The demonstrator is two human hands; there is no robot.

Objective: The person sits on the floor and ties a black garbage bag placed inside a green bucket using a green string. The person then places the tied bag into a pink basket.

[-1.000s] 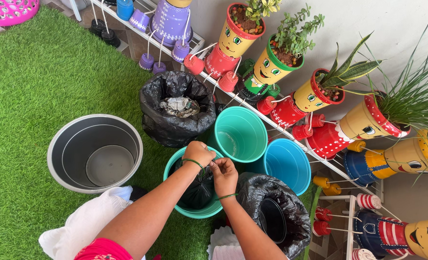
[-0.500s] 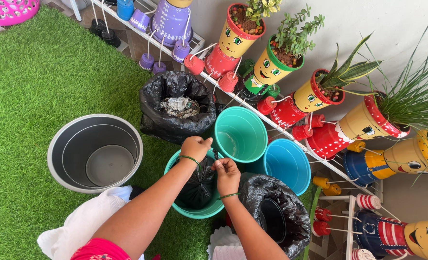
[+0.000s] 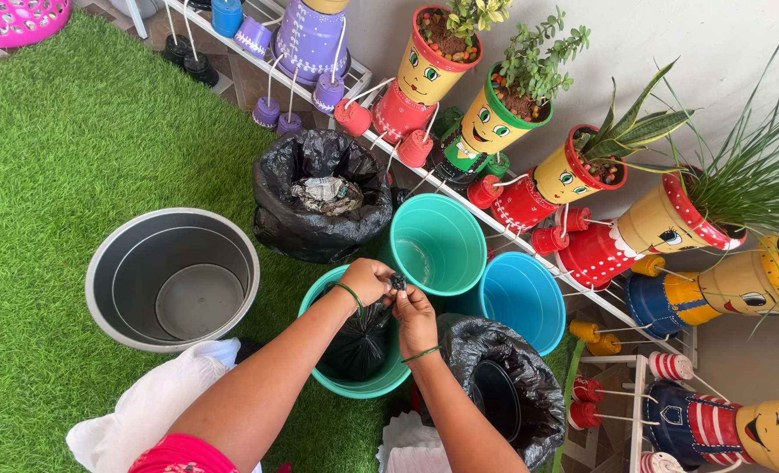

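Observation:
My left hand [image 3: 367,280] and my right hand [image 3: 414,308] meet above a teal bin [image 3: 380,384] on the green turf. Both pinch the gathered top of a black bin bag [image 3: 361,337] that hangs down into this bin. The bag's twisted neck sticks up as a small knot between my fingertips. A green band sits on each wrist.
A grey metal bin [image 3: 172,278] stands at left, an open black bag with rubbish [image 3: 319,197] behind. A second teal bin [image 3: 437,243] and a blue bin [image 3: 522,300] are beyond, a black-lined bin [image 3: 503,398] at right. White cloth [image 3: 148,412] lies near me. Painted face pots [image 3: 494,123] line a white rack.
My hands have drawn together and lifted slightly, tightening the bag's neck into a small knot between the fingertips. The bins have stayed in place.

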